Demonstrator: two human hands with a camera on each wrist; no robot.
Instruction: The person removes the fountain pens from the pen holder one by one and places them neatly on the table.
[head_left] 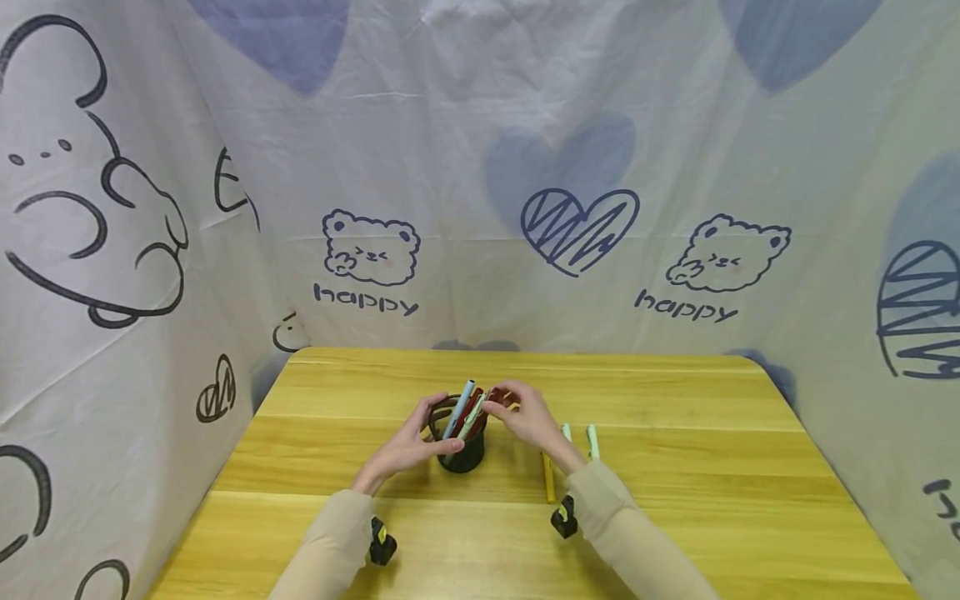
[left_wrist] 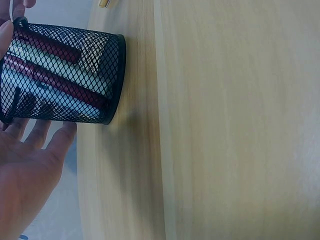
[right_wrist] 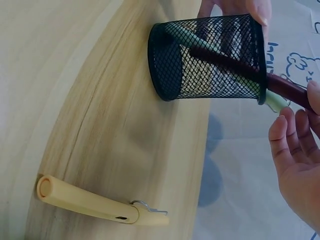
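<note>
A black mesh pen holder (head_left: 462,458) stands upright on the table, with a light blue pen (head_left: 459,408), a light green pen (head_left: 472,418) and dark red pens inside. My left hand (head_left: 411,443) grips its side, thumb in front and fingers behind. At the rim, the fingers and thumb of my right hand (head_left: 527,417) pinch the upper end of a dark red pen (right_wrist: 287,91); its lower part shows through the mesh. Seen from the left wrist, the holder (left_wrist: 121,75) has several pens in it, with left-hand fingers (left_wrist: 62,137) against its side.
A yellow pen (head_left: 549,477) lies on the wooden table (head_left: 300,467) right of the holder, close to my right forearm. Two light green pens (head_left: 592,442) lie beyond that forearm, one partly hidden. A printed cloth (head_left: 457,275) hangs behind the table's far edge.
</note>
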